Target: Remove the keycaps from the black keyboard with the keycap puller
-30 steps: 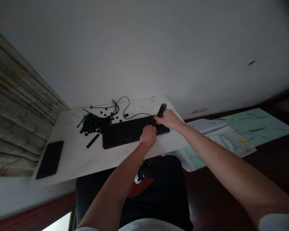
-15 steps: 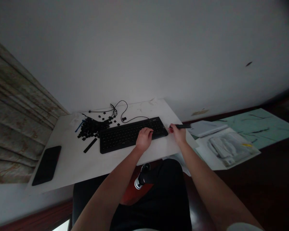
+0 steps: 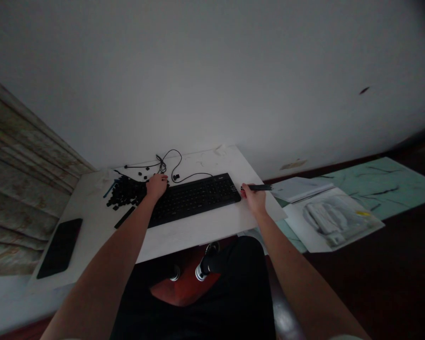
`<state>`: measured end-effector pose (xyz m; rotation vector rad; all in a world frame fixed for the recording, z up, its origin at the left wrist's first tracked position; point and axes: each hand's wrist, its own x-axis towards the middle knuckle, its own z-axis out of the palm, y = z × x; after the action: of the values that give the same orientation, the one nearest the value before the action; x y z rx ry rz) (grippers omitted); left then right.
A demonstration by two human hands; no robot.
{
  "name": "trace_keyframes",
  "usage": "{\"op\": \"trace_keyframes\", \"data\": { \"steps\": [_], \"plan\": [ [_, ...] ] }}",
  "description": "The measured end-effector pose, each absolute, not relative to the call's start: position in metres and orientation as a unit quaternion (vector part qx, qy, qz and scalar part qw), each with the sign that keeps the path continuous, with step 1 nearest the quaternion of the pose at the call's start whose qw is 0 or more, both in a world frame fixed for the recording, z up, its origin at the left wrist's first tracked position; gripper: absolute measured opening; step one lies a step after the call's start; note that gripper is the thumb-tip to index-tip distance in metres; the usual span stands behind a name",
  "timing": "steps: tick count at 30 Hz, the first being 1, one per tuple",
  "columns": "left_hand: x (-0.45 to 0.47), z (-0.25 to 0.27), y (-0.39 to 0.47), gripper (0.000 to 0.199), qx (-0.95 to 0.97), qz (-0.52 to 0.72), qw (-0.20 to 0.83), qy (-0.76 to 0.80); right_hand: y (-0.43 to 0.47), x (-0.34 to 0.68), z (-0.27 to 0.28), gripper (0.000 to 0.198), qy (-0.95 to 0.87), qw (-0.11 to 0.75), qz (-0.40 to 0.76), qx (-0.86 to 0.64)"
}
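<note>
My left hand is at the upper left corner of the black keyboard, beside a heap of loose black keycaps. Its fingers are bent around a small dark piece that looks like a keycap, though dim light blurs the details. At the keyboard's right end, my right hand grips a keycap puller with a dark handle. The puller's thin wire ends point left over the rightmost keys. Part of the heap is hidden behind my left hand and forearm.
A black cable curls behind the keyboard on the white table. A dark bar lies below the heap, and a dark tablet-like slab rests at the left edge. Papers and a clear-wrapped packet lie to the right.
My left hand has moved left from the keyboard's right half to its upper left corner beside the keycaps. My right hand stays at the right end with the puller. The view has shifted slightly.
</note>
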<state>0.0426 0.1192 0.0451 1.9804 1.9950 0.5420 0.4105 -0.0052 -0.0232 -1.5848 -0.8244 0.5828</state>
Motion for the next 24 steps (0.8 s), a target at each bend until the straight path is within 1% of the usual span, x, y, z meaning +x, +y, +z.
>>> {"op": "trace_keyframes", "data": {
  "steps": [3, 5, 8, 11, 15, 20, 24],
  "plan": [
    [0.054, 0.043, 0.107, 0.032, 0.708, 0.218, 0.095, 0.664, -0.005, 0.408, -0.021, 0.040, -0.338, 0.606, 0.258, -0.673],
    [0.081, 0.041, 0.091, 0.032, 0.753, 0.248, 0.068, 0.606, -0.005, 0.407, -0.018, 0.038, -0.338, 0.609, 0.264, -0.668],
    [0.137, 0.036, 0.058, 0.031, 0.823, 0.271, 0.091, 0.491, -0.006, 0.407, -0.014, 0.034, -0.338, 0.615, 0.266, -0.660],
    [0.188, 0.029, 0.027, 0.034, 0.855, 0.262, 0.120, 0.432, -0.007, 0.409, -0.012, 0.033, -0.336, 0.622, 0.264, -0.656],
    [0.218, 0.018, 0.005, 0.038, 0.867, 0.241, 0.127, 0.418, -0.009, 0.410, -0.010, 0.031, -0.324, 0.642, 0.274, -0.639],
    [0.216, 0.009, 0.003, 0.039, 0.867, 0.225, 0.115, 0.430, -0.009, 0.409, -0.008, 0.030, -0.307, 0.661, 0.299, -0.616],
    [0.215, 0.008, 0.005, 0.036, 0.866, 0.225, 0.115, 0.430, -0.009, 0.408, 0.001, 0.031, -0.277, 0.660, 0.336, -0.612]
  ]
}}
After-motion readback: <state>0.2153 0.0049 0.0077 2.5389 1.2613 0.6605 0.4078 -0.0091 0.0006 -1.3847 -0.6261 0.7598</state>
